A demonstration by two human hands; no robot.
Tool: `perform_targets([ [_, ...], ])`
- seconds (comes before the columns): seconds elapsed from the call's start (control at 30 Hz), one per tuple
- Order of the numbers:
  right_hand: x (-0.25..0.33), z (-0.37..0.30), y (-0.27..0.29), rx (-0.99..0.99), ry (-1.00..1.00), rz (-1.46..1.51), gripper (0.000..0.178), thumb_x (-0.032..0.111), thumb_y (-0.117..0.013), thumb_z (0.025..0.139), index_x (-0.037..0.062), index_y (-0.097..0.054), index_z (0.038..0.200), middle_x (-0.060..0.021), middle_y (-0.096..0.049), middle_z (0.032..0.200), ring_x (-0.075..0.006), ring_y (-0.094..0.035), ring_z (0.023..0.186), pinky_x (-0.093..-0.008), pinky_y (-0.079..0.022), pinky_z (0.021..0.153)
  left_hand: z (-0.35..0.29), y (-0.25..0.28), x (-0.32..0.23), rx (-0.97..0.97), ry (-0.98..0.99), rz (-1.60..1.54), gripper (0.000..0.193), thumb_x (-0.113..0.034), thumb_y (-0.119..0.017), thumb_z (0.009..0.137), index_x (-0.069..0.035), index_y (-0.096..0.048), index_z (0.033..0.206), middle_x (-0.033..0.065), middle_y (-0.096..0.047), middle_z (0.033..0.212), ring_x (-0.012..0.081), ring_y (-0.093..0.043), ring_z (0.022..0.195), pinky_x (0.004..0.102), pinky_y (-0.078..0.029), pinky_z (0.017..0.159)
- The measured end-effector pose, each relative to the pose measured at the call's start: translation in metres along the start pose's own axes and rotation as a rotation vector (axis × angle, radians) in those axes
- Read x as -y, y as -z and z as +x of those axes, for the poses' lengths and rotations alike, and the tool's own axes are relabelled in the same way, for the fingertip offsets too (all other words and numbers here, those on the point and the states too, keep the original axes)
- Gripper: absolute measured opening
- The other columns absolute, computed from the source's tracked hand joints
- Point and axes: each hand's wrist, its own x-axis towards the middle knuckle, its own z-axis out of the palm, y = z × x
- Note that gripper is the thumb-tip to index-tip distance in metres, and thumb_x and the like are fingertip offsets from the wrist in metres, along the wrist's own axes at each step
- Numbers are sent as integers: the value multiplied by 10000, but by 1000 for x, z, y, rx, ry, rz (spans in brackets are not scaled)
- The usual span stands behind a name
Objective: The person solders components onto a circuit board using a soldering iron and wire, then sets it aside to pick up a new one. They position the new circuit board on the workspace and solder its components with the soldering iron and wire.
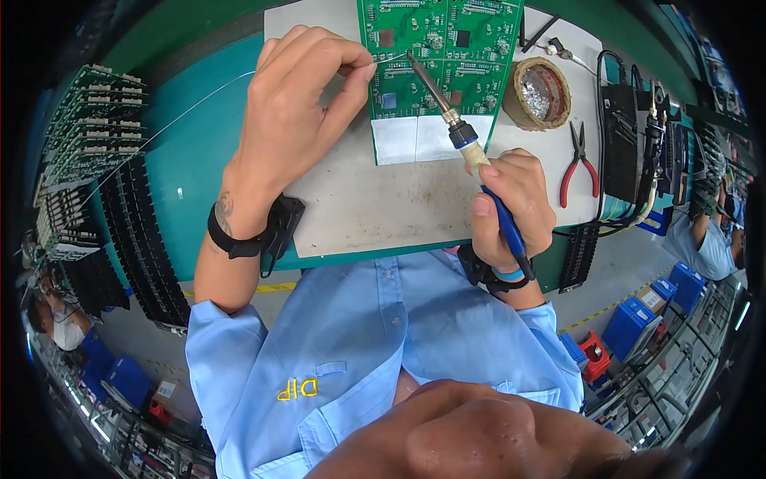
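Observation:
My right hand (512,203) grips a soldering iron (471,144) by its blue and cream handle. The metal tip points up and left and meets a green circuit board panel (443,88) or stops just above it. Between thumb and forefinger, my left hand (307,100) pinches a thin solder wire (191,104), whose short end reaches the iron's tip. From that hand the wire trails down to the left. The panel carries many small components, and white rectangles (423,138) cover its near edge. It lies on a pale, stained sheet (375,211).
Right of the panel stands a round tub (536,94) with silvery scraps inside. Red-handled pliers (579,168) lie beside it, near a black station (621,144) with cables. Racks of circuit boards (100,120) and a black slotted rack (144,239) line the left side. Other people work farther off.

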Motion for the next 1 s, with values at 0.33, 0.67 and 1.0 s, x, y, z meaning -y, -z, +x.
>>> perform_targets([
  [0.33,-1,1,-1,-15,2,1,270,59,-755,853,12,-728,1117,-140,-736,932,-290,-639,829,-422,-525,785,0,0,-2,-1,18,-13,162,5,-773,814,-64,-678,926,27,-688,871,213,-645,820,337,-453,746],
  [0.67,0,0,0,20,34,-25,258,72,-699,907,-36,-689,1141,-201,-723,953,-312,-616,824,-442,-519,785,0,-2,-3,-23,17,-68,113,23,-780,870,-18,-715,954,64,-700,868,164,-619,745,278,-484,623],
  [1.0,0,-1,0,12,30,-33,258,83,-711,908,-41,-692,1133,-198,-724,948,-310,-617,819,-436,-519,772,0,-3,-5,-20,34,-71,121,16,-787,867,-19,-727,966,66,-703,876,149,-616,742,271,-480,617],
])
